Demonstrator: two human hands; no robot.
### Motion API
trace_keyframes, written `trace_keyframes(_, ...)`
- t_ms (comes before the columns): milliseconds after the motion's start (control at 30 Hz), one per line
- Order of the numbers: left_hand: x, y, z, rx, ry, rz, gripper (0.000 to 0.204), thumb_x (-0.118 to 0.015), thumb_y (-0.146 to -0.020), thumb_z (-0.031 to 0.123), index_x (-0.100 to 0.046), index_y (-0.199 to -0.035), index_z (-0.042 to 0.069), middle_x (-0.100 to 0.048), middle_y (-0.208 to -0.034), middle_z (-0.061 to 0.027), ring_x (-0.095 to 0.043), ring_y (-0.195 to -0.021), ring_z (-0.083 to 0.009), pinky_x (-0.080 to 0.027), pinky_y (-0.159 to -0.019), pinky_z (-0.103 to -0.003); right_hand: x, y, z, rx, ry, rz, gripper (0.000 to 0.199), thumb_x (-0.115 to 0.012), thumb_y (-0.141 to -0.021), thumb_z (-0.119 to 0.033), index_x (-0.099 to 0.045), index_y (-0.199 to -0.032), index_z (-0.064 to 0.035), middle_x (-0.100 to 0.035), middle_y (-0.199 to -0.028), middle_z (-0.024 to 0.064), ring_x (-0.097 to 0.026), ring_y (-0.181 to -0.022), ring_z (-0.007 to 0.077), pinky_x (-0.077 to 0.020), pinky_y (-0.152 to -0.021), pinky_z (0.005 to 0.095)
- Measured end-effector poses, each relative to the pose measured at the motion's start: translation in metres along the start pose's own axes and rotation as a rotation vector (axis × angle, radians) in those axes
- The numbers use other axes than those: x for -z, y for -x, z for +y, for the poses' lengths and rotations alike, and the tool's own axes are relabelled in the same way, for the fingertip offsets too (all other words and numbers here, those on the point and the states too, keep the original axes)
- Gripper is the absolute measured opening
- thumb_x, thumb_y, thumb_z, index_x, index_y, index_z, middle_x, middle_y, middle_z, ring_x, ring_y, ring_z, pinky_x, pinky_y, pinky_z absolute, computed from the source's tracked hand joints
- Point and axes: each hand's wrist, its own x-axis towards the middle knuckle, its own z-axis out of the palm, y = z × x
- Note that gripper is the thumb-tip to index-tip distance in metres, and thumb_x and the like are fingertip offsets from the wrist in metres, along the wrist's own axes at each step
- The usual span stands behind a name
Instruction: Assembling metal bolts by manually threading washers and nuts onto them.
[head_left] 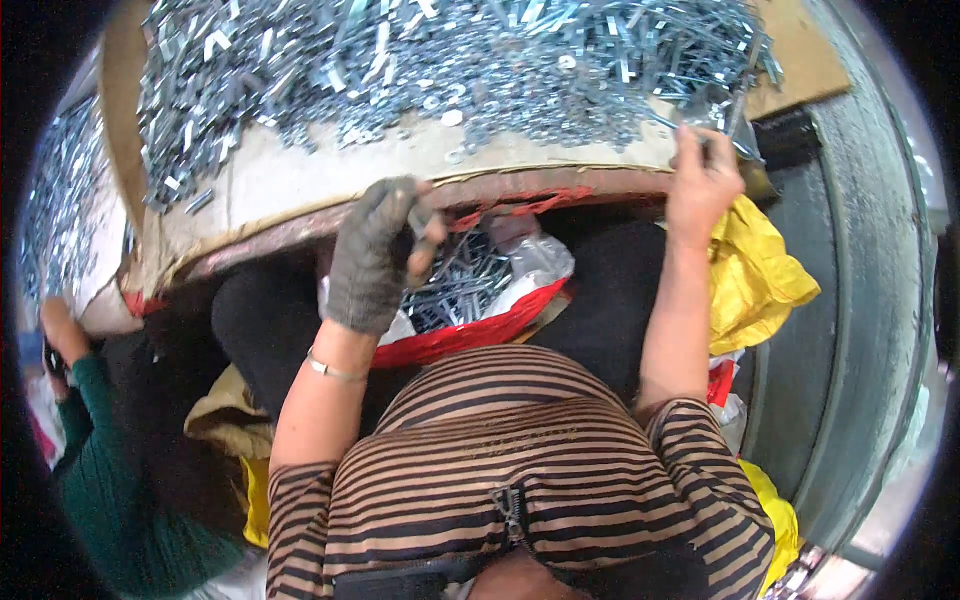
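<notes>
My left hand [375,255], in a grey fingerless glove, hovers just off the front edge of the work table with its fingers curled; what they hold is blurred. My right hand [703,185], bare, is at the table's right front corner, thumb and fingers pinched together beside a thin shiny metal piece [660,118]. I cannot make out what is in that pinch. Beyond both hands spreads a heap of small silvery metal parts [430,65], long strips and flat round pieces. Below, between my knees, a red-rimmed white bag [470,335] holds many slim metal pins [460,285].
Cardboard [290,165] lines the table, with a torn front edge. Yellow sacking [755,280] hangs at the right beside a grey metal ledge [850,250]. At the left, a co-worker in a green sleeve [100,430] reaches to another metal heap [65,190] past a cardboard divider [125,110].
</notes>
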Motion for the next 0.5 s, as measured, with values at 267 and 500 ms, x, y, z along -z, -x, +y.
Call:
trace_keyframes(267, 0.003, 0.007, 0.008, 0.098, 0.577, 0.008, 0.040, -0.048, -0.095, 0.019, -0.043, -0.131, 0.003, -0.061, -0.104, -0.0222, -0.062, -0.079, -0.0239, -0.053, -0.063, -0.031, -0.027, 0.047, -0.055, -0.113, -0.373, -0.307, 0.008, -0.053, -0.093, -0.011, -0.055, -0.093, -0.0027, -0.064, -0.083, 0.0087, -0.061, -0.061, 0.0104, -0.0515, -0.056, 0.0233)
trace_keyframes(500, 0.016, 0.016, 0.000, 0.037, 0.617, 0.035, 0.032, -0.051, -0.094, 0.022, -0.050, -0.118, 0.001, -0.061, -0.103, -0.0237, -0.064, -0.081, -0.0268, -0.057, -0.064, -0.037, -0.038, 0.074, -0.130, -0.269, -0.960, -0.429, 0.014, -0.045, -0.097, -0.014, -0.047, -0.103, -0.0015, -0.063, -0.089, 0.0158, -0.066, -0.068, 0.0201, -0.0567, -0.061, 0.0302)
